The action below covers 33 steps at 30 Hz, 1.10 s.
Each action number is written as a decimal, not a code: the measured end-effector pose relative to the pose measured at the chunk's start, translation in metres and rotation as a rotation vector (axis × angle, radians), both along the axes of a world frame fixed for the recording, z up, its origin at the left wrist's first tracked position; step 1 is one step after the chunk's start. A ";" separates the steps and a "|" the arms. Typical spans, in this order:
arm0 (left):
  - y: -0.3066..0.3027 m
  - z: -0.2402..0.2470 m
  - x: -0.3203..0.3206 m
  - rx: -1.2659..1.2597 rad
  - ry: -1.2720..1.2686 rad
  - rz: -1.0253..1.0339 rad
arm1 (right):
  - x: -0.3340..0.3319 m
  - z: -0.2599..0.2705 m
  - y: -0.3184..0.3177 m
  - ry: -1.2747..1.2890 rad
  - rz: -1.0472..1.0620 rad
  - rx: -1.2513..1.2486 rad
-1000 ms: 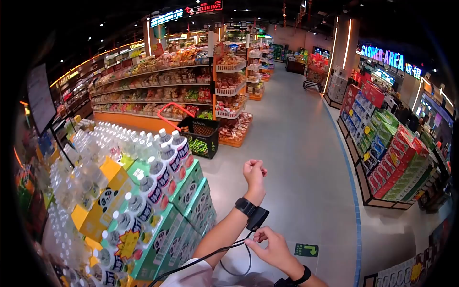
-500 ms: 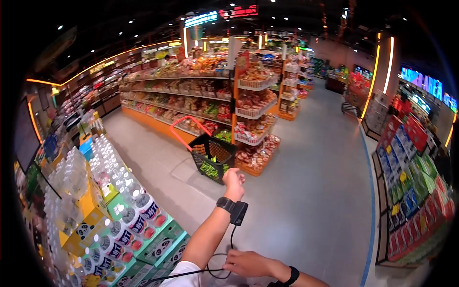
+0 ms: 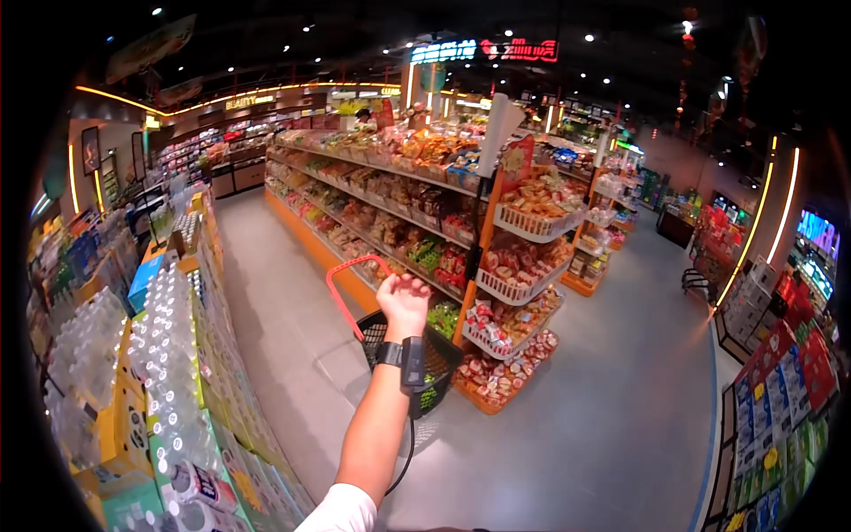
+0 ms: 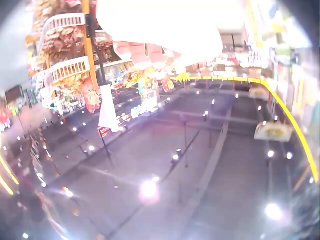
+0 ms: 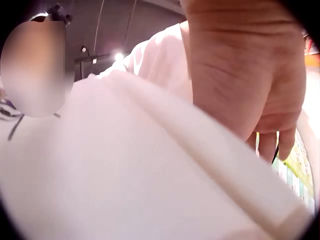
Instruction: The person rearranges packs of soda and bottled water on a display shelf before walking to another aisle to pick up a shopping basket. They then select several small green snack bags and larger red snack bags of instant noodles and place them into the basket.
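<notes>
My left hand (image 3: pixel 404 300) is raised in front of me with its fingers loosely bent and nothing in it. A strap and a small black camera (image 3: pixel 412 362) sit on that wrist, with a black cable (image 3: pixel 409 457) hanging from it. Behind the hand, on the floor, stands a black shopping basket (image 3: pixel 441 356) with a red handle (image 3: pixel 335 285); the hand overlaps it in the head view. In the left wrist view the hand (image 4: pixel 160 30) is washed out by light. My right hand (image 5: pixel 240 75) hangs beside a white shirt (image 5: pixel 100 160), fingers pointing down; the head view does not include it.
Shelves of packaged snacks (image 3: pixel 381 208) run behind the basket, ending in tiered white racks (image 3: pixel 519 285). Stacked bottled drinks (image 3: pixel 173 381) line the left side. Grey aisle floor (image 3: pixel 612 399) stretches ahead on the right, bordered by a boxed-goods display (image 3: pixel 780 399).
The head view has turned left and come nearer the shelves and basket. My left hand has risen to overlap the basket. My right hand, earlier near the cable, has left the head view.
</notes>
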State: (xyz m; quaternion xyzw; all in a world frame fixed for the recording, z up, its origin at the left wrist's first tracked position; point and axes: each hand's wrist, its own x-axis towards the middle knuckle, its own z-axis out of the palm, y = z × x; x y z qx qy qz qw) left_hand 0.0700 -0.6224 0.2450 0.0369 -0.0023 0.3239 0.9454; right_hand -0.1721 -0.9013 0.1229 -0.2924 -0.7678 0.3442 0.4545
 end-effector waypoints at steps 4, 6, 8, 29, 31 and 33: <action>0.043 -0.031 0.083 0.318 0.253 0.058 | 0.100 -0.008 0.073 0.339 0.130 -0.496; 0.068 -0.066 0.127 0.401 0.411 0.130 | 0.159 0.033 0.114 -0.146 -0.134 -0.410; 0.090 -0.103 0.170 0.383 0.516 0.121 | 0.206 0.066 0.143 -0.162 -0.374 -0.401; 0.461 -0.422 0.445 0.803 1.197 -0.196 | 0.702 -0.225 0.509 0.295 -1.397 -0.608; 0.489 -0.468 0.483 0.843 1.167 -0.310 | 0.721 -0.335 0.526 0.267 -1.656 -0.688; 0.506 -0.508 0.507 0.910 1.200 -0.428 | 0.729 -0.397 0.529 0.104 -1.873 -0.607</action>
